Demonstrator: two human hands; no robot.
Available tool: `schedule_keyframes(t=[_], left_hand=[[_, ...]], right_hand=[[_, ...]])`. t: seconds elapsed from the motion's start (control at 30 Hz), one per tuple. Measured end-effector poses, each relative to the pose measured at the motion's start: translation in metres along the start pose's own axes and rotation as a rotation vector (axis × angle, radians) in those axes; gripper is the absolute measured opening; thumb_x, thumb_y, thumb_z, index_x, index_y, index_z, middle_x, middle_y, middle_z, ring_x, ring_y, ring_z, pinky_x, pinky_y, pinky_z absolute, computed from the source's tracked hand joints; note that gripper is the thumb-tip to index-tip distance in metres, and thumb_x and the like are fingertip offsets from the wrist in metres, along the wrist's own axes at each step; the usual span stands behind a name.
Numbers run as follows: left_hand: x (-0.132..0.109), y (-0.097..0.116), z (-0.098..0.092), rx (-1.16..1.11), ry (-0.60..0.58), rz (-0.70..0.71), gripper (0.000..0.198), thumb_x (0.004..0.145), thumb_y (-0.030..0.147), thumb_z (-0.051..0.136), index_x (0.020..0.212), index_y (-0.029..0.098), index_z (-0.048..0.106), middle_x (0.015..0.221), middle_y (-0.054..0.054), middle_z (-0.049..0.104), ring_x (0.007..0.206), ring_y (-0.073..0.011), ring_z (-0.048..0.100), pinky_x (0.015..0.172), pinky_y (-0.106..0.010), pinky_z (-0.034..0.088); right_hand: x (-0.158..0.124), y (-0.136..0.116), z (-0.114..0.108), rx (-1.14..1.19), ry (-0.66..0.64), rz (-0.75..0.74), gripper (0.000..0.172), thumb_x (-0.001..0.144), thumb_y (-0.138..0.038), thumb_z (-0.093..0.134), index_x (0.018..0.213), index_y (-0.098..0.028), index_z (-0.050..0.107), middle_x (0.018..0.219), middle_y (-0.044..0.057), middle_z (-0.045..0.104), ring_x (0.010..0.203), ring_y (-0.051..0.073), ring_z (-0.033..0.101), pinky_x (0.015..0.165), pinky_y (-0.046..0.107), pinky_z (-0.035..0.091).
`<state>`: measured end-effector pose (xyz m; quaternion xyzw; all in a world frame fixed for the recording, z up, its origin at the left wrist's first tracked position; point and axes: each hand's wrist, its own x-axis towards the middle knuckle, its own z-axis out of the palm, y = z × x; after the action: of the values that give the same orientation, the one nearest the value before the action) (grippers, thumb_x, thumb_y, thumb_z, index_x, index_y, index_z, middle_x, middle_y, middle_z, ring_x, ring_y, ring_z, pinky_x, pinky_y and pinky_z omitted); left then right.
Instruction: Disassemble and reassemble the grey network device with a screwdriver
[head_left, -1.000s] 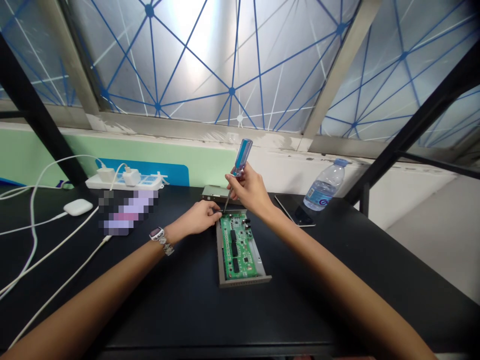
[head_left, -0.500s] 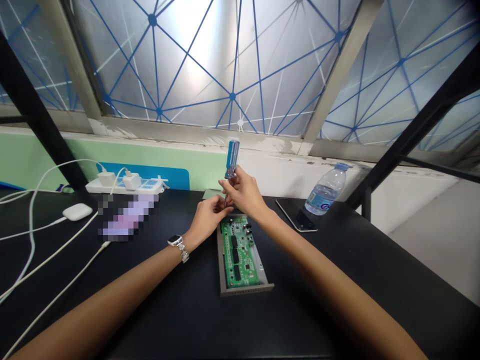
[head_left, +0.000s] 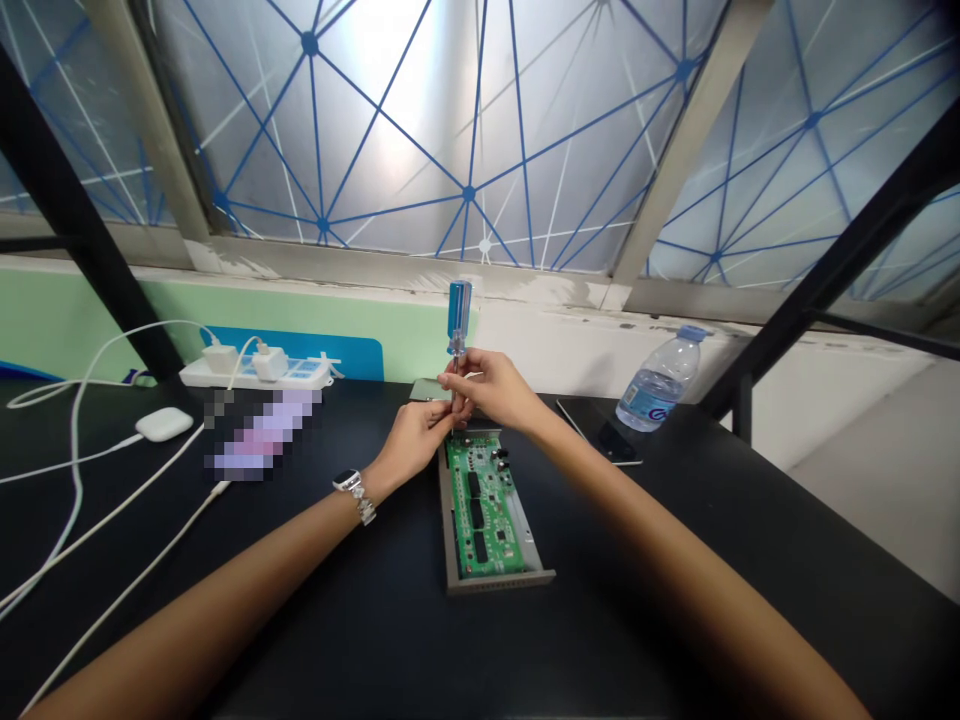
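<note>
A screwdriver (head_left: 459, 312) with a clear blue handle stands upright over the far left corner of a green circuit board (head_left: 491, 510). The board lies in a shallow metal housing (head_left: 448, 540). Closed round the screwdriver's shaft just below its handle are the fingers of my right hand (head_left: 499, 388). My left hand (head_left: 411, 440), with a watch and a bracelet at its wrist, pinches around the lower shaft near the housing's far end. Its fingertips partly cover the screwdriver's tip, so any screw there is hidden.
A water bottle (head_left: 660, 380) stands beside a dark tablet or phone (head_left: 600, 432) at right. On the left are a power strip (head_left: 304, 372) with plugs, a white earbud case (head_left: 163, 425), a blurred-out phone (head_left: 262, 440) and white cables. A grey-green object (head_left: 429, 388) lies behind my hands.
The screwdriver has turned in my right fingers and stands straighter. My right hand has come slightly lower along the shaft. The whole view has shifted a little.
</note>
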<state>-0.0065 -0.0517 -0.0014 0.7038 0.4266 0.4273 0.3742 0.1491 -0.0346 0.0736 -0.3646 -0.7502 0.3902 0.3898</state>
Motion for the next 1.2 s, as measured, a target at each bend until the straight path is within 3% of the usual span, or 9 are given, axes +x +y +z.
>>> schedule_keyframes(t=[0.13, 0.2, 0.3, 0.37, 0.53, 0.67, 0.87, 1.07, 1.2], left_hand=[[-0.001, 0.001, -0.002, 0.041, -0.027, 0.121, 0.033, 0.094, 0.042, 0.052, 0.091, 0.017, 0.072, 0.091, -0.006, 0.076, 0.091, -0.0251, 0.069, 0.081, -0.032, 0.052], [-0.001, 0.003, -0.003, 0.063, -0.060, 0.164, 0.033, 0.096, 0.040, 0.048, 0.097, 0.017, 0.072, 0.095, -0.006, 0.075, 0.092, -0.0245, 0.068, 0.083, -0.032, 0.050], [-0.002, 0.006, -0.004, 0.132, -0.082, 0.179, 0.035, 0.098, 0.038, 0.044, 0.099, 0.016, 0.071, 0.094, -0.006, 0.074, 0.085, -0.0231, 0.067, 0.078, -0.031, 0.049], [-0.003, 0.008, -0.005, 0.170, -0.093, 0.180, 0.036, 0.099, 0.036, 0.041, 0.101, 0.015, 0.070, 0.091, -0.006, 0.074, 0.079, -0.0220, 0.066, 0.075, -0.030, 0.048], [-0.003, 0.008, -0.003, 0.108, -0.104, 0.196, 0.035, 0.099, 0.036, 0.042, 0.111, 0.015, 0.068, 0.101, -0.008, 0.073, 0.092, -0.0240, 0.067, 0.083, -0.033, 0.049], [-0.003, 0.008, 0.002, -0.016, 0.007, 0.214, 0.028, 0.093, 0.036, 0.057, 0.112, 0.017, 0.064, 0.109, -0.010, 0.072, 0.102, -0.0249, 0.068, 0.093, -0.035, 0.050], [-0.006, 0.014, 0.006, -0.032, 0.186, 0.168, 0.020, 0.084, 0.036, 0.069, 0.089, 0.018, 0.061, 0.089, -0.006, 0.072, 0.084, -0.0217, 0.071, 0.079, -0.032, 0.055], [-0.004, 0.013, 0.003, -0.076, 0.209, 0.148, 0.023, 0.082, 0.039, 0.070, 0.081, 0.017, 0.062, 0.084, -0.006, 0.073, 0.080, -0.0214, 0.071, 0.073, -0.031, 0.055], [-0.002, 0.012, 0.000, -0.133, 0.157, 0.122, 0.022, 0.082, 0.038, 0.069, 0.085, 0.016, 0.067, 0.087, -0.008, 0.075, 0.082, -0.0224, 0.072, 0.077, -0.033, 0.056]], right_hand=[[-0.002, -0.010, -0.010, 0.078, -0.136, 0.082, 0.022, 0.086, -0.028, 0.067, 0.102, -0.014, 0.060, 0.066, 0.002, 0.067, 0.055, 0.016, 0.068, 0.049, 0.028, 0.058], [-0.004, -0.016, -0.014, 0.094, -0.167, 0.104, 0.024, 0.087, -0.026, 0.065, 0.107, -0.012, 0.062, 0.082, 0.007, 0.072, 0.060, 0.016, 0.070, 0.050, 0.027, 0.059], [-0.006, -0.020, -0.020, 0.125, -0.214, 0.111, 0.024, 0.087, -0.023, 0.064, 0.108, -0.012, 0.063, 0.106, 0.013, 0.073, 0.069, 0.016, 0.072, 0.053, 0.026, 0.061], [-0.007, -0.020, -0.022, 0.135, -0.233, 0.120, 0.023, 0.087, -0.021, 0.064, 0.108, -0.012, 0.065, 0.110, 0.013, 0.072, 0.072, 0.016, 0.073, 0.055, 0.027, 0.062], [-0.006, -0.015, -0.024, 0.117, -0.211, 0.112, 0.017, 0.087, -0.023, 0.064, 0.100, -0.013, 0.067, 0.102, 0.012, 0.074, 0.073, 0.017, 0.074, 0.057, 0.027, 0.062], [-0.006, -0.012, -0.024, 0.036, -0.163, 0.078, 0.015, 0.086, -0.027, 0.066, 0.090, -0.013, 0.069, 0.087, 0.009, 0.076, 0.069, 0.016, 0.073, 0.057, 0.025, 0.059], [-0.006, -0.011, -0.021, -0.025, -0.097, 0.048, 0.018, 0.083, -0.031, 0.069, 0.076, -0.014, 0.065, 0.068, 0.006, 0.073, 0.063, 0.017, 0.072, 0.057, 0.028, 0.057], [-0.003, -0.004, -0.011, -0.078, 0.033, 0.004, 0.023, 0.078, -0.034, 0.074, 0.071, -0.017, 0.059, 0.060, 0.002, 0.067, 0.056, 0.017, 0.068, 0.054, 0.029, 0.055], [-0.003, -0.002, -0.008, -0.100, 0.077, 0.005, 0.028, 0.077, -0.038, 0.075, 0.070, -0.018, 0.056, 0.061, 0.001, 0.065, 0.057, 0.018, 0.068, 0.054, 0.029, 0.055]])
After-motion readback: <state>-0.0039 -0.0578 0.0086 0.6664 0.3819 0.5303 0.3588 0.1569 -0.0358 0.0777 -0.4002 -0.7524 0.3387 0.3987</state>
